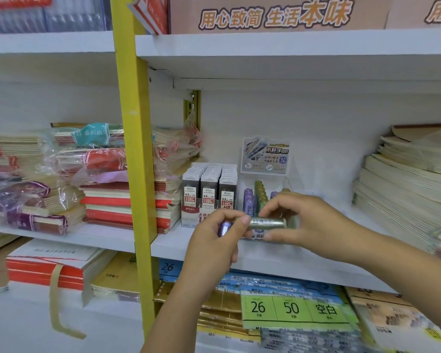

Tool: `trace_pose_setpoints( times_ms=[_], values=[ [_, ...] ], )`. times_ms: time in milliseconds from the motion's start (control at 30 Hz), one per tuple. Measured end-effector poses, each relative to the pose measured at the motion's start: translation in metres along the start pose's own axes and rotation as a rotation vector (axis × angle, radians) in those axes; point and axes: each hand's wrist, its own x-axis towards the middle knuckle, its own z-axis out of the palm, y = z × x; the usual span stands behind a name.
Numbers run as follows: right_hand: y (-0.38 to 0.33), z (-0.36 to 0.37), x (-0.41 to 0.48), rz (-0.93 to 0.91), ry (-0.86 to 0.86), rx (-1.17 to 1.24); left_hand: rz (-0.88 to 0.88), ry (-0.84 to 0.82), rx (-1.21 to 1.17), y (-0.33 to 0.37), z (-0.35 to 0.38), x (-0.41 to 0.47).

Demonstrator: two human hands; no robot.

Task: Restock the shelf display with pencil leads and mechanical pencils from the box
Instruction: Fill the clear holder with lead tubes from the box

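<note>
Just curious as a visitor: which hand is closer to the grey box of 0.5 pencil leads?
Left. The left hand, gripping a purple tube, is right in front of the lead box, at its lower edge; the right hand, pinching a green tube, is off to its right.

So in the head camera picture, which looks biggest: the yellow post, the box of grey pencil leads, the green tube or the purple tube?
1. yellow post, by far.
2. box of grey pencil leads.
3. green tube, smaller though nearer the camera than the box.
purple tube: mostly hidden, cannot rank.
</note>
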Motion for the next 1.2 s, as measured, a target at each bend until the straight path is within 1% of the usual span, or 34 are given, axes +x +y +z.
trace_pose_setpoints(
  times_ms=[100, 167, 267, 333, 367, 433, 500, 567, 633, 767, 867, 1033, 1100, 1200],
  values=[
    [-0.006, 0.008, 0.002, -0.034, 0.048, -0.03, 0.014, 0.013, 0.0, 0.001, 0.003, 0.001],
    [-0.004, 0.01, 0.003, 0.007, 0.051, 0.035, 0.01, 0.005, -0.006, 0.001, 0.002, 0.002],
    [0.0, 0.007, 0.001, 0.116, 0.008, 0.267, -0.005, -0.034, -0.063, 0.001, -0.001, 0.003],
    [0.0, 0.008, -0.001, 0.167, -0.043, 0.425, 0.008, -0.033, -0.082, 0.001, -0.001, 0.003],
    [0.0, 0.009, -0.002, 0.18, -0.06, 0.466, 0.017, -0.021, -0.084, 0.001, 0.0, 0.004],
    [-0.001, 0.013, -0.003, 0.165, -0.065, 0.448, 0.038, 0.023, -0.073, 0.0, 0.002, 0.005],
    [-0.003, 0.015, -0.003, 0.109, -0.046, 0.373, 0.062, 0.06, -0.051, 0.0, 0.005, 0.006],
    [-0.005, 0.015, -0.002, 0.078, 0.004, 0.256, 0.076, 0.06, -0.038, 0.0, 0.007, 0.006],
    [-0.005, 0.015, -0.001, 0.075, 0.042, 0.2, 0.076, 0.039, -0.035, 0.0, 0.007, 0.006],
    [-0.002, 0.008, 0.002, 0.058, 0.055, 0.178, 0.027, -0.013, -0.038, -0.002, 0.005, 0.006],
    [0.001, -0.007, 0.004, 0.08, 0.09, 0.266, -0.008, -0.04, -0.002, -0.006, 0.002, 0.009],
    [0.015, -0.027, 0.025, 0.077, 0.151, 0.301, -0.009, -0.09, 0.024, -0.013, 0.0, 0.013],
    [0.025, -0.037, 0.039, 0.091, 0.197, 0.283, 0.005, -0.089, 0.003, -0.018, 0.001, 0.016],
    [0.038, -0.052, 0.061, 0.119, 0.255, 0.163, -0.011, -0.047, -0.028, -0.023, 0.0, 0.019]
  ],
)
